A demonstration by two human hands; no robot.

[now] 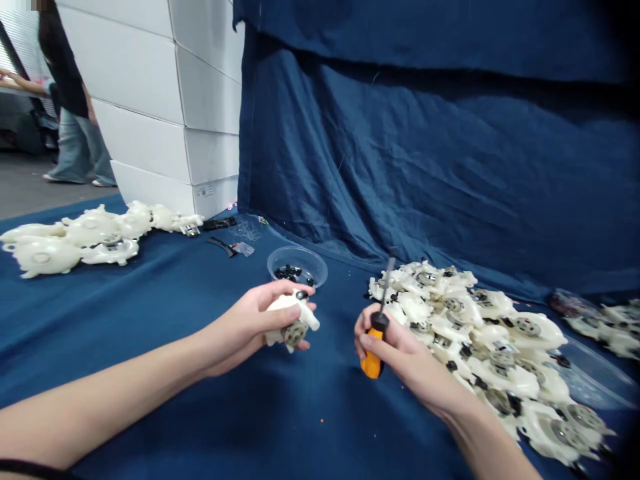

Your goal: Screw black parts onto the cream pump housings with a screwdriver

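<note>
Head view: a clear bowl (pixel 298 249) holds black parts (pixel 289 272), perhaps screws.

Tablecloth (pixel 320 413) passable between left hand (pixel 245 327) and right hand (pixel 395 340); housing pile (pixel 475 327) hems right; bowl (pixel 297 253) beyond left

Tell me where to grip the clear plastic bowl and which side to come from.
Pinch the clear plastic bowl's rim on its left side, coming from above. The bowl is round, shallow and upright on the blue cloth, so the thin rim looks like the easiest edge. The left hand crowds the near side, and white plastic housings lie to the right.
</note>
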